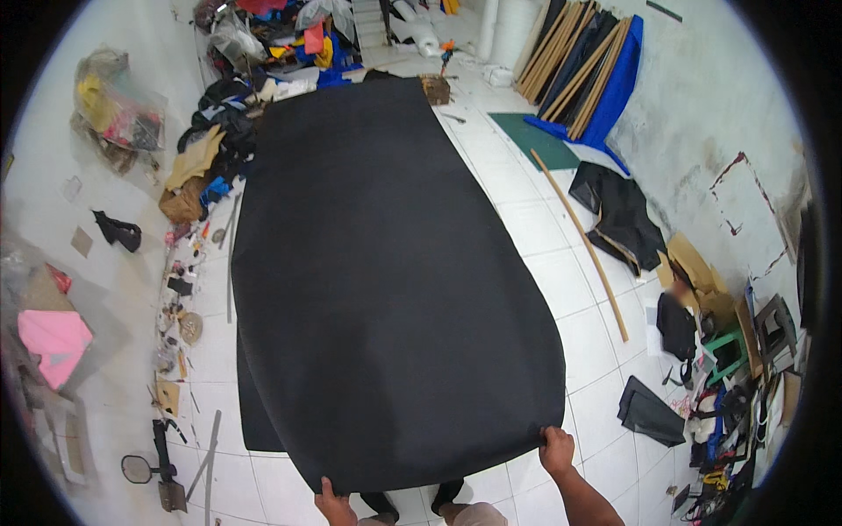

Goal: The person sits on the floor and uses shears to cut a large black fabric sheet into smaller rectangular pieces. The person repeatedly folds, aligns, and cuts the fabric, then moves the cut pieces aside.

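A large sheet of black material (386,263) stretches from my hands away across the tiled floor. My left hand (335,504) pinches its near left corner, thumb on top. At the near right corner, my right hand (557,451) grips the edge with thumb and fingers closed. The near end is lifted off the floor and bulges slightly, while the far end lies flat. Another black layer (256,412) shows under the sheet at its left side. My feet stand just below the near edge, partly hidden by it.
Left of the sheet lie scattered small tools, a metal ruler (211,460) and heaped fabric scraps (215,131). Rightward are a long wooden stick (583,250), a green cutting mat (531,140), folded black fabric (651,410) and a green stool (726,352). Brown rolls (570,61) lean on the wall.
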Available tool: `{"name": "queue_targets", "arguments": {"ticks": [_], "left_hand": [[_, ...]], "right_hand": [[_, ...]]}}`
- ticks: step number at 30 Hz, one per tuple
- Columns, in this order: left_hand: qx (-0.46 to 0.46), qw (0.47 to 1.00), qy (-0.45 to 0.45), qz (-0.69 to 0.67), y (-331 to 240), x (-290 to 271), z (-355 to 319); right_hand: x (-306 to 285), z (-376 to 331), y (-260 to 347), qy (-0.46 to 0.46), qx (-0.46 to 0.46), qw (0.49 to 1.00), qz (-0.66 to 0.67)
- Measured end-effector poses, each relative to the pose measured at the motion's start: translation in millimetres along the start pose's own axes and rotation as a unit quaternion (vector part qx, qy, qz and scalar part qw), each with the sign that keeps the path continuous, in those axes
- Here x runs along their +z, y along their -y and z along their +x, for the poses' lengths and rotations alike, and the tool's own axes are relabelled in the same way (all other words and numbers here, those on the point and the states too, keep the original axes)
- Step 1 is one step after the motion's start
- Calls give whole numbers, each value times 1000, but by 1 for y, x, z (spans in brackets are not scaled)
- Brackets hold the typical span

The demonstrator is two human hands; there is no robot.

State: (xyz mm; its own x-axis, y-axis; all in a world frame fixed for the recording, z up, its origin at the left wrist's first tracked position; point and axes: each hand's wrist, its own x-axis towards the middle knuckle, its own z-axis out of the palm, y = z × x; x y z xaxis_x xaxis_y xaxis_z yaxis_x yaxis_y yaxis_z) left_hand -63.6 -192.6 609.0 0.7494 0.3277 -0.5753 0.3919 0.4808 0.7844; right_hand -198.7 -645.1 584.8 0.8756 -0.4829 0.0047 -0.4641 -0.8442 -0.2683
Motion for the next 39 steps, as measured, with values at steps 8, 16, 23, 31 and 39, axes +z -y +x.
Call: {"name": "queue_targets", "arguments": {"ticks": [8,16,23,31,39], "left_hand": [[-40,998,-34,-31,239,-42,166],[-11,1000,-7,-3,366,-40,336],[24,991,-88,-98,363,-76,446],[-52,994,54,-79,390,-44,413],[-49,986,109,115,397,-38,424]], "right_hand": [[252,47,-83,-87,93,987,99],[421,123,-129,-192,7,966,173],[463,150,-150,-167,16,984,63],[433,90,0,-73,-129,980,133],[437,80,51,-43,-265,963,30]]}}
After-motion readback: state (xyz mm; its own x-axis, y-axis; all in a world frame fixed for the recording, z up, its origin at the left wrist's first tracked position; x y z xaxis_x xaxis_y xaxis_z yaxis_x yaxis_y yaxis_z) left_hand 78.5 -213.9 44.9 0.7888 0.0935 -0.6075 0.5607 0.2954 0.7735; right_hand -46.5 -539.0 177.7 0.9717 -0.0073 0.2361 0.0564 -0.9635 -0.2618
